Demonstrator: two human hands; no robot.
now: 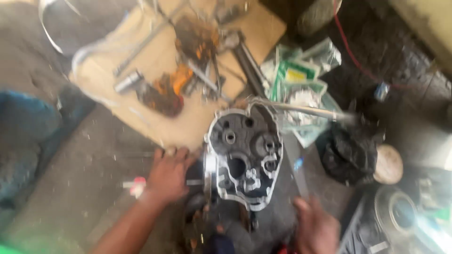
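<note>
Roughly, picture blurred by motion.
Engine casing (pixel 245 157): grey metal, open side up, on the floor just past the near edge of the cardboard sheet (pixel 197 127).
Left hand (pixel 168 173): fingers curled against the casing's left rim, touching it.
Right hand (pixel 315 228): near the casing's lower right; open or closed, cannot tell.
Tools (pixel 188 80): scattered mid-cardboard.
Plastic packets (pixel 299 77): by the cardboard's right edge.

Motion blur smears everything. The right hand (pixel 316 226) is cut off by the near edge, its grip unreadable. Tools on the far cardboard sheet (pixel 162 75) blur into unidentifiable shapes. The left hand (pixel 168 175) has its fingertips hidden behind the metal engine casing (pixel 245 157).
</note>
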